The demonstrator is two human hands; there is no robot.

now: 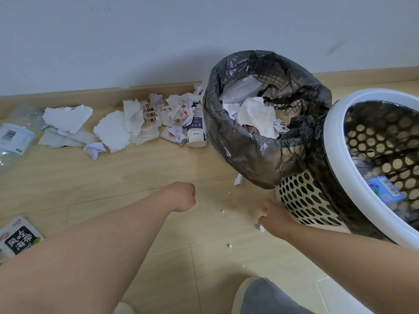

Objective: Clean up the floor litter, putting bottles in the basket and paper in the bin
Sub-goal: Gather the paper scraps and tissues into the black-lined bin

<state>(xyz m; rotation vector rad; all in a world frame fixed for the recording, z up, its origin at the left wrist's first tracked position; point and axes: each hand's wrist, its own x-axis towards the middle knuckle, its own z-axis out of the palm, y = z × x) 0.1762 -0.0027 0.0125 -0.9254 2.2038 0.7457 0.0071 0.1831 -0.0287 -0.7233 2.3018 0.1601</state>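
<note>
The big white basket (335, 177) and the bagged bin (256, 155) stand side by side, with paper (113, 130) and a white bottle (196, 130) along the wall. The left hand (183, 196) is a closed fist. The right hand (275, 217) pinches a tiny paper bit (260, 227) in its fingers; I think it goes in the bin next.

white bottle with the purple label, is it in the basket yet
No, the white bottle lies on the floor among crumpled paper, left of the bin, outside the basket.
</note>
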